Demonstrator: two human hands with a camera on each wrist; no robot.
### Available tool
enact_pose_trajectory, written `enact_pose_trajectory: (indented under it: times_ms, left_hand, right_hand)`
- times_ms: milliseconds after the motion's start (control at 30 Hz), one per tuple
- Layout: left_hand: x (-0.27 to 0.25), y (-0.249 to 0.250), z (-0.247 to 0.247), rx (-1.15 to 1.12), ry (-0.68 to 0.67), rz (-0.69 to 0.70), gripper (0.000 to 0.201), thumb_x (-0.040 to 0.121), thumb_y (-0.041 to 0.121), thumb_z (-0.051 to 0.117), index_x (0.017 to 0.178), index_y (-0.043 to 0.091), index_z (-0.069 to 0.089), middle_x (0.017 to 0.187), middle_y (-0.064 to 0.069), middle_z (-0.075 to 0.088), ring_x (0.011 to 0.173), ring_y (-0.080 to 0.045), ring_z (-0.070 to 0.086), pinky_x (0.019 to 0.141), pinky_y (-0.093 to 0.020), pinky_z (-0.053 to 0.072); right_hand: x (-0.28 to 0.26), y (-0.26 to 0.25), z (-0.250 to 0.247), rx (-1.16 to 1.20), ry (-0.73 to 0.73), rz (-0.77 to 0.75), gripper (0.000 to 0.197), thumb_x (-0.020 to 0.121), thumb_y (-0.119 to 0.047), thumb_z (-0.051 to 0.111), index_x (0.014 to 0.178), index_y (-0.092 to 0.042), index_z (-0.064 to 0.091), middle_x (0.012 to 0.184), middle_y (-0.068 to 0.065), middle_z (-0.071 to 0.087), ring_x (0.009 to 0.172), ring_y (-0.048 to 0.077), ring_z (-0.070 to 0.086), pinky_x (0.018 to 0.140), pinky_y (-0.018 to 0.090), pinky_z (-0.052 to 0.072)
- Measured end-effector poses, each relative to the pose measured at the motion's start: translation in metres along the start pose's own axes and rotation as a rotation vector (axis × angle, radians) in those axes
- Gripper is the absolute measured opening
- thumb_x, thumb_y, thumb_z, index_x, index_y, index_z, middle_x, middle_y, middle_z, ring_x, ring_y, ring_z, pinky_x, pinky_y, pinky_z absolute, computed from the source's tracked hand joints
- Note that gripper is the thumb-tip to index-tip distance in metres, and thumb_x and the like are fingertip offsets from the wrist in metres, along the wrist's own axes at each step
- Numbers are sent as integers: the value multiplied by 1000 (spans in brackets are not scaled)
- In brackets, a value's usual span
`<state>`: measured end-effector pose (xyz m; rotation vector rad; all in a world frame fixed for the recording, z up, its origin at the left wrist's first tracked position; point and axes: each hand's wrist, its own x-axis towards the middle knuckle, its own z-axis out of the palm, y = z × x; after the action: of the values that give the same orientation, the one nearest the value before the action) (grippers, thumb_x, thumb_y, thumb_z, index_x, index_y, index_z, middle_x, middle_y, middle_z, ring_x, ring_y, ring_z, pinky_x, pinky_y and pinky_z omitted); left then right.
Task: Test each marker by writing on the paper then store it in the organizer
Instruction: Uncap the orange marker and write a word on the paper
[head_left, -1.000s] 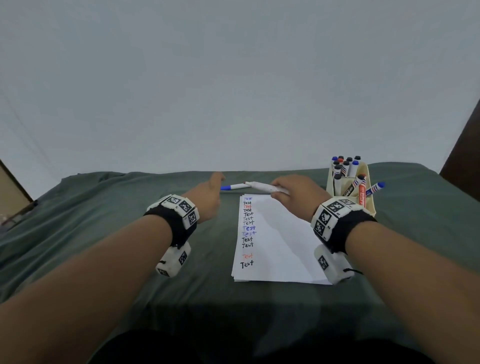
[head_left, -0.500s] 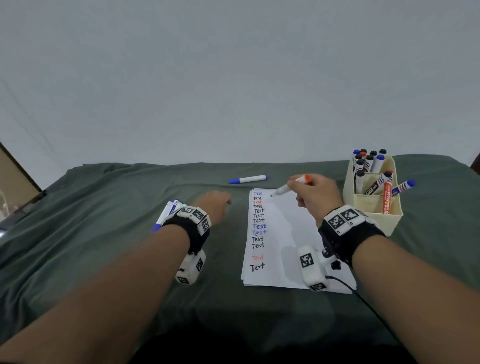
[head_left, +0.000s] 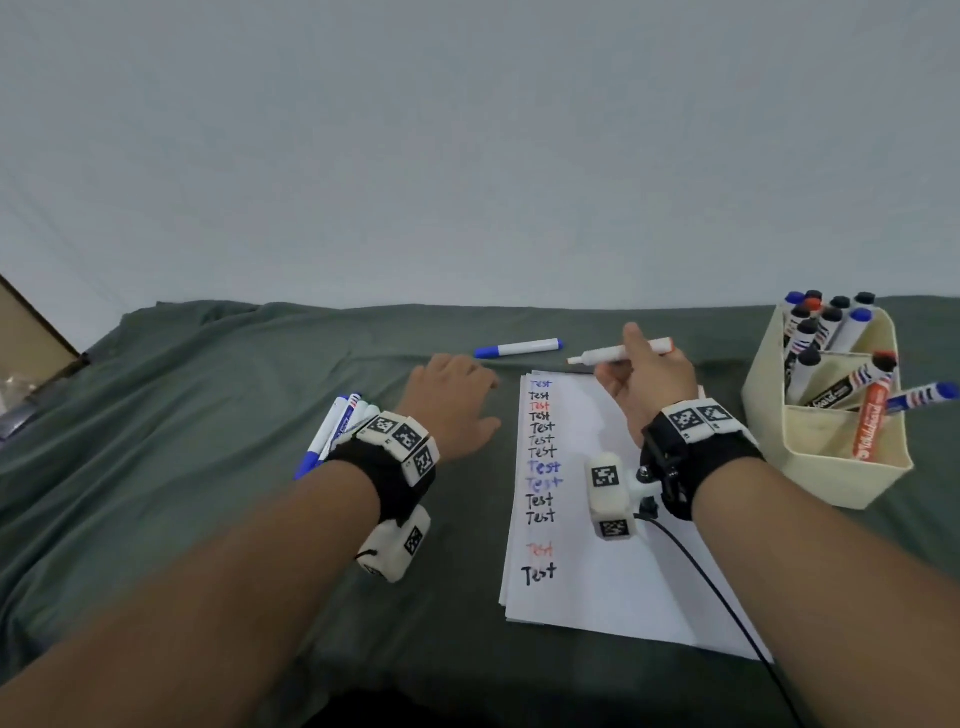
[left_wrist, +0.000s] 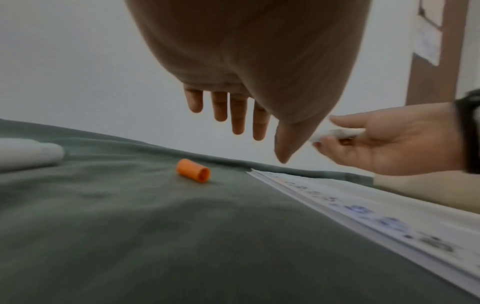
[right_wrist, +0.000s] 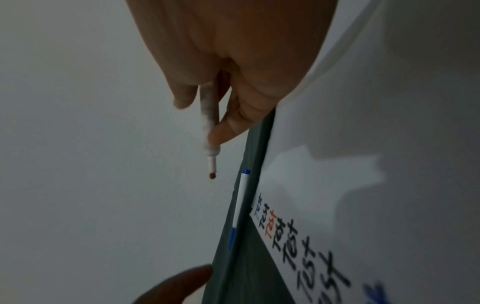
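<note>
My right hand (head_left: 644, 384) grips an uncapped orange marker (head_left: 597, 356) above the far edge of the paper (head_left: 613, 545); its tip points left. The right wrist view shows the marker (right_wrist: 207, 123) pinched between thumb and fingers, tip bare. My left hand (head_left: 457, 395) hovers palm down over the cloth left of the paper, fingers (left_wrist: 237, 115) straight and holding nothing. Under it lies the orange cap (left_wrist: 193, 170). The paper carries a column of "Test" words. A cream organizer (head_left: 831, 467) with several markers stands at the right.
A blue-capped marker (head_left: 519, 347) lies on the green cloth (head_left: 208, 415) beyond the paper. Several blue markers (head_left: 332, 431) lie in a bunch behind my left wrist. A black cable (head_left: 717, 587) trails from my right wrist camera across the paper.
The hands have parted; the cap is off the orange marker and lies on the cloth. My left hand drew back, and my right hand swung the marker level above the paper's top.
</note>
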<state>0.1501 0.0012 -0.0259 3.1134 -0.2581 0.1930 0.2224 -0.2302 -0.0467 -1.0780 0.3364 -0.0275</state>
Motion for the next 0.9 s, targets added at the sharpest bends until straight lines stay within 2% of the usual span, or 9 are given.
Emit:
enact_pose_trajectory:
  times_ms: [100, 167, 200, 267, 333, 433, 567, 700, 900]
  left_hand:
    - [2, 23, 6, -72, 38, 114, 57, 83, 60, 56, 132, 32, 51, 138, 6, 45, 131, -20, 34, 108, -42, 31]
    - [3, 38, 16, -110, -35, 139, 68, 84, 65, 55, 140, 28, 45, 149, 2, 37, 139, -23, 26, 113, -42, 25]
    - [4, 44, 21, -118, -105, 141, 76, 84, 67, 53, 145, 24, 39, 155, -1, 30, 144, -24, 20, 116, -42, 21]
    - [6, 51, 31, -124, -282, 129, 94, 84, 71, 50, 154, 15, 21, 163, -6, 11, 150, -26, 5, 120, -42, 12]
    - [7, 54, 38, -117, -434, 106, 107, 83, 76, 45, 156, 12, 0, 164, -7, -8, 151, -26, -9, 122, -42, 4]
    - [5, 56, 43, -109, -536, 73, 115, 82, 81, 40, 154, 14, -19, 160, -6, -28, 148, -24, -23, 122, -44, -6]
    - [4, 59, 40, -107, -552, 60, 117, 82, 81, 40, 152, 13, -24, 157, -8, -33, 146, -24, -28, 121, -45, -10]
    - [6, 58, 38, -106, -595, 55, 115, 82, 82, 38, 151, 16, -25, 157, -5, -35, 145, -21, -31, 120, -50, -11]
    - [10, 57, 43, -119, -608, 29, 92, 94, 66, 33, 153, 20, -22, 157, -2, -35, 145, -16, -31, 118, -50, -14]
  right_hand:
    - [11, 2, 8, -38, -62, -54, 27, 75, -5, 82, 84, -11, 58, 73, 10, 69, 72, 24, 68, 68, 29, 59]
    - [15, 3, 12, -101, -71, -76, 36, 63, 1, 82, 83, -12, 56, 67, 7, 65, 68, 23, 63, 67, 31, 58]
    - [18, 4, 14, -126, -76, -82, 37, 62, 2, 80, 86, -12, 56, 68, 6, 65, 66, 23, 61, 67, 31, 57]
    - [24, 7, 16, -160, -81, -95, 32, 68, 4, 77, 92, -10, 61, 77, 11, 65, 69, 24, 62, 68, 32, 57]
    - [30, 12, 15, -255, -98, -130, 25, 72, -2, 78, 92, -12, 65, 81, 11, 67, 75, 24, 67, 74, 34, 60]
    - [34, 21, 8, -474, -122, -180, 21, 73, -11, 82, 87, -16, 67, 82, 8, 69, 74, 21, 67, 80, 40, 60]
    - [39, 28, 0, -525, -130, -207, 19, 76, -19, 83, 88, -16, 69, 84, 5, 70, 75, 18, 66, 81, 42, 59]
    - [44, 32, 0, -601, -139, -282, 17, 76, -27, 83, 83, -21, 68, 79, -3, 69, 70, 12, 64, 70, 32, 56]
    - [49, 37, -3, -627, -140, -324, 16, 72, -34, 80, 79, -26, 67, 73, -14, 68, 70, 6, 65, 69, 31, 55]
